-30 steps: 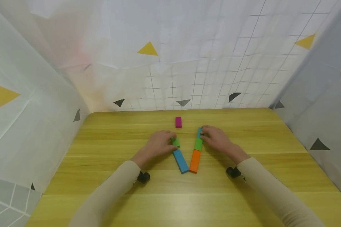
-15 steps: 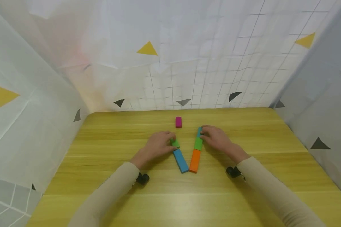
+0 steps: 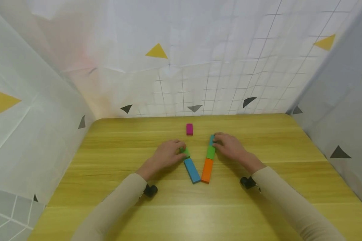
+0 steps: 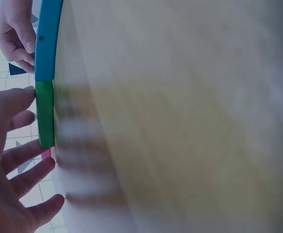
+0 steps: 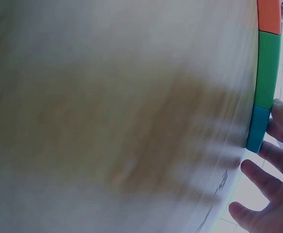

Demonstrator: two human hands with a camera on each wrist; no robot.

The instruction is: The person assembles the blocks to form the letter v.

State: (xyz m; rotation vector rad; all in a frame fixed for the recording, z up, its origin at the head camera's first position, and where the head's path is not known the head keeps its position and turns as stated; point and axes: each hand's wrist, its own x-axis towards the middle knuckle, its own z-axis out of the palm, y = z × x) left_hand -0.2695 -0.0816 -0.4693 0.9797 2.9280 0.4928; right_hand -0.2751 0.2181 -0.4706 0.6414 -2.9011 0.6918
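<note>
My left hand (image 3: 169, 152) pinches a green block (image 3: 186, 153) end to end between thumb and forefinger, its other fingers spread. That block lies at the far end of a longer blue block (image 3: 192, 171); in the left wrist view the green block (image 4: 45, 114) meets the blue one (image 4: 47, 41). My right hand (image 3: 230, 147) pinches a small blue block (image 3: 211, 139), seen in the right wrist view as a blue block (image 5: 258, 128) against a green one (image 5: 269, 70). This green block (image 3: 210, 152) abuts an orange block (image 3: 207, 170). The two rows form a V, joined at the near end.
A magenta block (image 3: 189, 129) lies apart, beyond the V's opening. The wooden table (image 3: 181, 214) ends at a white sheeted wall (image 3: 108, 93) with grid lines and triangles. Black wrist cameras hang beneath both wrists.
My left hand has shifted slightly left, and the far end of its green block has swung left with it, closer in line with the long blue block. My right hand stays in place.
</note>
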